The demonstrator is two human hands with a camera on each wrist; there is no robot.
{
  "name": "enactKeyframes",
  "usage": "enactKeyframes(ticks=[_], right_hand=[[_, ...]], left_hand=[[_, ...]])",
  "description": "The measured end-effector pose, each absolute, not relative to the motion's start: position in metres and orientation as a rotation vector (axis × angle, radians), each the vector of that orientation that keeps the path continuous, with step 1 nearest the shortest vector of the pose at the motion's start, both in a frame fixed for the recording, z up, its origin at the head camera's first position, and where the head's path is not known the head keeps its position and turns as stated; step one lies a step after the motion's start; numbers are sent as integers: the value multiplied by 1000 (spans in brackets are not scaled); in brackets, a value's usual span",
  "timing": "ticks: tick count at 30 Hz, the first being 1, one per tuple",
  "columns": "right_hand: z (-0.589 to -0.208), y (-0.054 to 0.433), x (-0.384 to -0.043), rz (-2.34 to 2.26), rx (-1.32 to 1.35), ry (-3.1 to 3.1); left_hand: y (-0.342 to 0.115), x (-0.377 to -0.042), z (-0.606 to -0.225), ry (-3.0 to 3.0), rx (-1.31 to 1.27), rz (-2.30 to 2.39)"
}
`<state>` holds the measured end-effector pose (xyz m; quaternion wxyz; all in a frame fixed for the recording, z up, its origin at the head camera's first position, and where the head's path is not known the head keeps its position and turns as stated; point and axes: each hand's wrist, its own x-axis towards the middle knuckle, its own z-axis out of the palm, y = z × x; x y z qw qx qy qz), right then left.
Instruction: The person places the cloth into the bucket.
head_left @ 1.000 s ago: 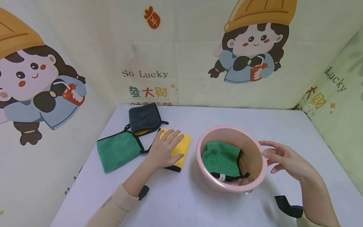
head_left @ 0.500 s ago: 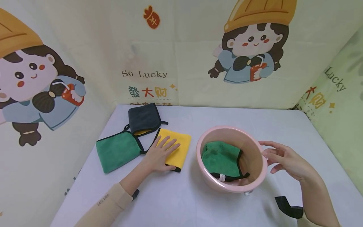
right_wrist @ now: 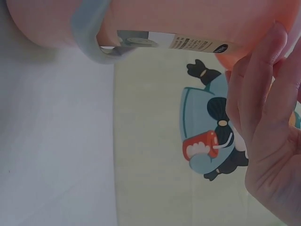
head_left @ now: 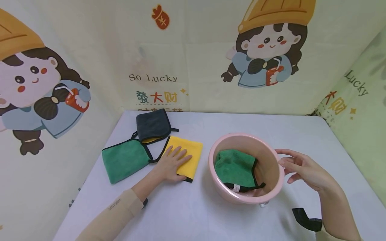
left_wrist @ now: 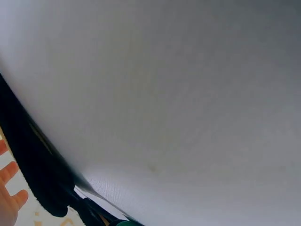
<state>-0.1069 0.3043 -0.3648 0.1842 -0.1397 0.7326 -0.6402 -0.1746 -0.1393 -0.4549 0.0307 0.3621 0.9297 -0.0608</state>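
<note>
In the head view, my left hand lies with spread fingers on a folded yellow cloth with black edging. Left of it lies a folded green cloth, and behind that a folded dark grey cloth showing a yellow underside. A pink bucket stands to the right, holding another green cloth with a white tag. My right hand touches the bucket's right rim from outside, fingers loosely extended. The right wrist view shows its fingertips against the outer wall.
A white table carries everything. Behind it hangs a cream printed curtain. The bucket has a grey-blue handle and a label on its side. Black straps are on both wrists. The left wrist view is mostly a blurred pale surface.
My left hand has lowered onto the yellow cloth, shifting slightly left and toward me. The right hand and bucket have stayed in place.
</note>
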Motion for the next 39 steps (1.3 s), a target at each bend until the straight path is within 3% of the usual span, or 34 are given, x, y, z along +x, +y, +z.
enactKeyframes(ticks=[11,39], right_hand=[[-363,304,-105,-1781,-386,2093],[-361,300,-103,-1733,-354,2139]], left_hand=[[-139,-182,-457,2766,1159,-41],[-134,-193,-471,2794,1454,-223]])
